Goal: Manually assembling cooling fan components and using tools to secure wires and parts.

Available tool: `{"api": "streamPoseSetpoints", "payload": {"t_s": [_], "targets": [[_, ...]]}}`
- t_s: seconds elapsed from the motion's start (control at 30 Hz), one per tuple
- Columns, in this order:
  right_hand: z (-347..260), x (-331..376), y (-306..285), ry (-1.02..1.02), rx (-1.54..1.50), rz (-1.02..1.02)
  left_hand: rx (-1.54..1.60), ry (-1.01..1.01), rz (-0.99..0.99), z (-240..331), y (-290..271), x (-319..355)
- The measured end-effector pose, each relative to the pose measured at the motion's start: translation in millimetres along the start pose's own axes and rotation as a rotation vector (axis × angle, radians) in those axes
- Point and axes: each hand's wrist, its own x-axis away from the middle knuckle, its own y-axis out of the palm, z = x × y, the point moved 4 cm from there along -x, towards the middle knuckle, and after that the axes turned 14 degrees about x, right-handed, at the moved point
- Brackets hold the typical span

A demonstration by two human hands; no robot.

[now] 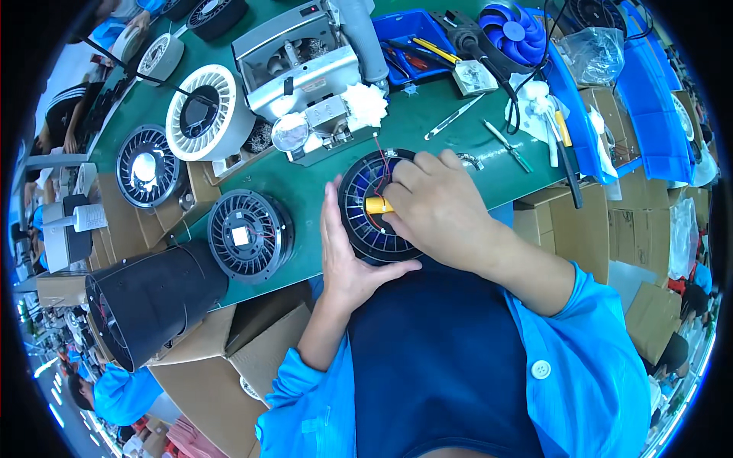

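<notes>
A round black fan housing (365, 237) with thin radial ribs and a bluish inside rests at the bench's near edge. My left hand (344, 263) is open, its palm and stretched thumb around the housing's left and near sides. Curled over the housing's right side is my right hand (437, 200), its fingertips closed at a small yellow cylindrical piece (377, 205) in the middle. Its knuckles hide part of that grip. Thin red wires (381, 172) run over the ribs toward the far rim. To the left sits a similar black fan (263, 238) with a white square at its centre.
A grey metal machine (298, 61) stands at the back. Behind my right hand lie a white stick (454, 117), a craft knife (507, 145) and a blue tool tray (412, 47). A white fan (210, 112), a black cylinder (156, 301) and cardboard boxes (206, 393) are left.
</notes>
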Motion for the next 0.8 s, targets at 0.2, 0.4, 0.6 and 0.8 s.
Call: {"api": "streamPoseSetpoints", "payload": {"t_s": [0.2, 0.4, 0.6, 0.8], "targets": [[12.1, 0.2, 4.0, -0.016, -0.140, 0.042, -0.039, 0.018, -0.017, 0.0, -0.2, -0.1], [16.0, 3.2, 7.9, -0.041, -0.153, 0.101, 0.031, 0.001, -0.011, -1.0, 2.2, -1.3], [18.6, 1.0, 5.6, -0.127, -0.154, 0.135, 0.018, 0.021, -0.013, 2.7, 3.5, -1.5], [24.6, 4.1, 10.1, -0.127, -0.198, 0.164, 0.000, 0.050, -0.013, 7.0, 5.2, -2.8]]}}
